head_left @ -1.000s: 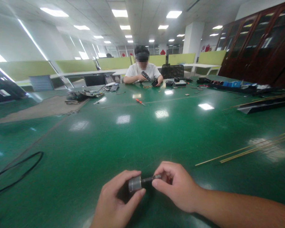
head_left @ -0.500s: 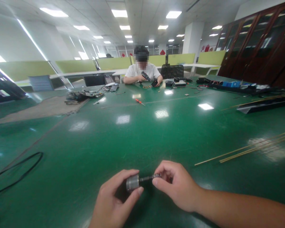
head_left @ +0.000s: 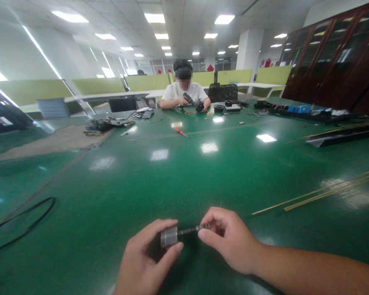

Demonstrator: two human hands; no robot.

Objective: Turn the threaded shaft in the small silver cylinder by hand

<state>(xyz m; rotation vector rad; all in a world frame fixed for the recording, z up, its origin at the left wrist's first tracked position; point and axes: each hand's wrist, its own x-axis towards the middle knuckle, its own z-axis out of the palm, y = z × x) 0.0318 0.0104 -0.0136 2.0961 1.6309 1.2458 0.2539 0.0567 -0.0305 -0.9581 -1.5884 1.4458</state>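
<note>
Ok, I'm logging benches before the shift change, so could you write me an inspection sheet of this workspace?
Surface: green table, glossy, reflecting lights; brownish patch at left.
Job's things: grey cylinder with dark shaft at its right end; whether joined, unclear.
Clutter: orange screwdriver mid-table; brass-coloured rods at right; heap of parts at far left.
Grips: left grip holds the cylinder; right grip pinches the shaft's far end.
Cables: black cable looped at left.
Surroundings: person opposite, holding a tool; dark cabinets at right.
</note>
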